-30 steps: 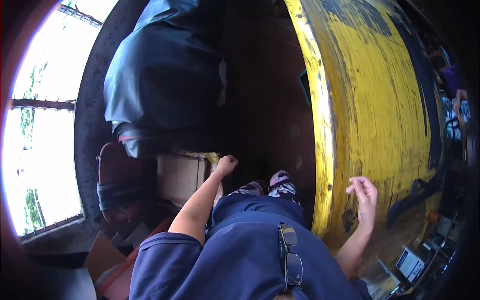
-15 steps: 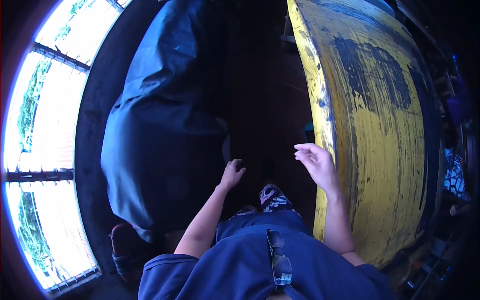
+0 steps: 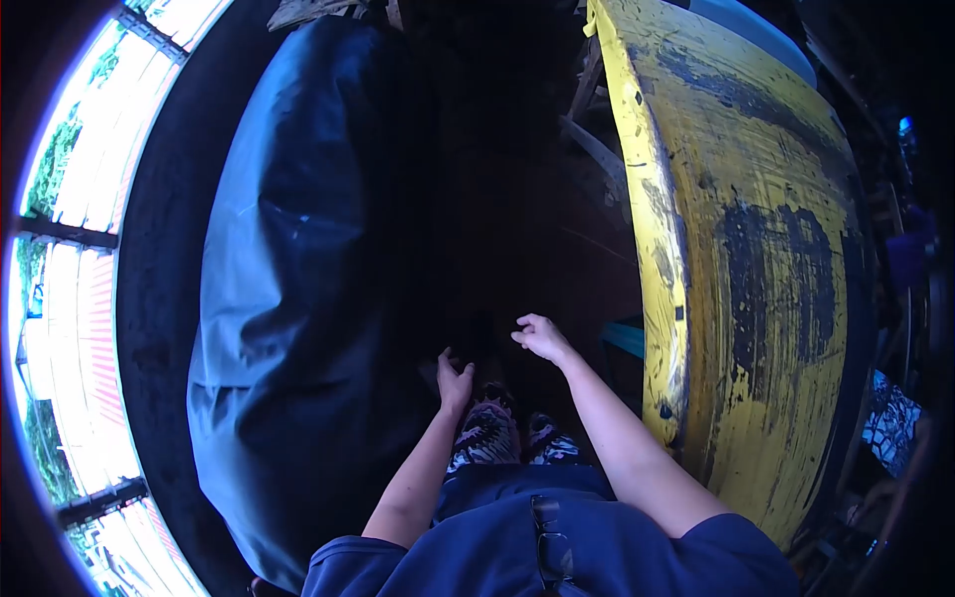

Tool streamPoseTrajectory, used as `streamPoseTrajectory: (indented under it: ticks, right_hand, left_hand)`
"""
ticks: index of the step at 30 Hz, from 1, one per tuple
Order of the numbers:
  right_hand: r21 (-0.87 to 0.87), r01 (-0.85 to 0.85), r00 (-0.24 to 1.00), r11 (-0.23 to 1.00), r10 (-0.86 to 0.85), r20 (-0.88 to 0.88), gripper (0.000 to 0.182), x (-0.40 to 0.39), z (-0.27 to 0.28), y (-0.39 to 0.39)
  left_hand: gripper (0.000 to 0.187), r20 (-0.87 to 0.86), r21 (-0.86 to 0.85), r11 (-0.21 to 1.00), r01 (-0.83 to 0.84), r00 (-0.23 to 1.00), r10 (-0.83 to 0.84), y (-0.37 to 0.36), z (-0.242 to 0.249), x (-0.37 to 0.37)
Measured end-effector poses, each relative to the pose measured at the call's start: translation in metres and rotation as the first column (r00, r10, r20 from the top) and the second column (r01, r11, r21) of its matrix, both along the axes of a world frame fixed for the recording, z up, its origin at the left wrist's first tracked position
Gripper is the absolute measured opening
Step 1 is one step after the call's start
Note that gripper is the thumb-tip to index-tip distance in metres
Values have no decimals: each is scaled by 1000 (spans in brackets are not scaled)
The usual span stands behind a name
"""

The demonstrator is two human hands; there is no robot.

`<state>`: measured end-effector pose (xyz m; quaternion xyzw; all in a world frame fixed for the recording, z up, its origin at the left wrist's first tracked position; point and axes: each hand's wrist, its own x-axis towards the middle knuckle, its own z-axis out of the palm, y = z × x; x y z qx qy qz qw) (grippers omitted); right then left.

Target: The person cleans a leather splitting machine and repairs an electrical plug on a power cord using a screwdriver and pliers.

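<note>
The person stands in a narrow dark passage, both bare arms stretched forward and down. The left hand (image 3: 455, 381) hangs low with its palm turned inward, fingers (image 3: 442, 358) loosely spread and holding nothing; it is just beside the large dark blue tarpaulin-covered bulk (image 3: 288, 298) that fills the left side of the passage, though whether it touches the cover is too dark to tell. The right hand (image 3: 542, 336) is raised a little higher and further forward, its fingers (image 3: 521, 335) curled loosely inward and empty, out in the open gap between the covered bulk and the big curved yellow metal surface with worn black patches (image 3: 746, 269) on the right. That yellow surface stands near the right forearm but apart from it. Below the hands, patterned trouser legs (image 3: 492, 438) show above a navy blue shirt (image 3: 557, 542), with a pair of dark glasses (image 3: 550, 542) hooked at the collar. Bright barred windows (image 3: 70, 199) glare along the far left. The floor (image 3: 517, 199) between the two big shapes is dark brown.
</note>
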<state>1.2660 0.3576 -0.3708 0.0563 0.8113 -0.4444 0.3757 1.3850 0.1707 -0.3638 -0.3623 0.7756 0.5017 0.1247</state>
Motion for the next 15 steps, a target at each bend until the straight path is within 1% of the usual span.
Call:
streamPoseTrajectory:
  ticks: [2, 3, 4, 5, 7, 9, 10, 11, 13, 14, 15]
  right_hand:
    - [136, 64, 995, 989, -74, 72, 48, -17, -37, 19]
    - [259, 55, 998, 964, -63, 21, 48, -28, -54, 29]
    - [381, 49, 999, 923, -48, -11, 48, -31, -71, 41]
    - [456, 56, 996, 888, -81, 35, 46, -34, -88, 55]
    - [588, 63, 985, 807, -145, 94, 42, -60, -125, 77]
    - [597, 37, 990, 801, -110, 87, 38, -75, -164, 105]
    - [600, 30, 992, 799, -97, 80, 36, -84, -186, 120]
    - [596, 5, 988, 803, -95, 119, 32, -93, -207, 133]
    - [660, -99, 966, 745, -86, 242, 33, -115, -237, 149]
    - [685, -155, 949, 711, -85, 302, 33, -127, -249, 158]
    - [688, -176, 952, 704, -57, 301, 35, -132, -263, 163]
  left_hand:
    - [64, 65, 90, 994, -55, 997, 49, -7, -15, -50]
    - [64, 64, 113, 992, -51, 997, 44, -10, -27, -74]
    - [65, 77, 138, 990, -44, 996, 33, -16, -39, -97]
    - [66, 91, 164, 986, -34, 996, 19, -19, -53, -118]
    - [62, 72, 183, 983, -5, 997, -8, -25, -78, -167]
    - [46, -28, 234, 969, 84, 996, -79, -34, -102, -212]
    - [36, -65, 227, 956, 187, 982, -176, -41, -119, -235]
    - [29, -104, 219, 933, 287, 957, -270, -46, -136, -257]
    - [21, -109, 214, 944, 251, 967, -232, -42, -168, -298]
    - [21, -136, 182, 949, 256, 963, -234, -36, -186, -317]
    - [20, -154, 151, 954, 259, 959, -236, -30, -203, -328]
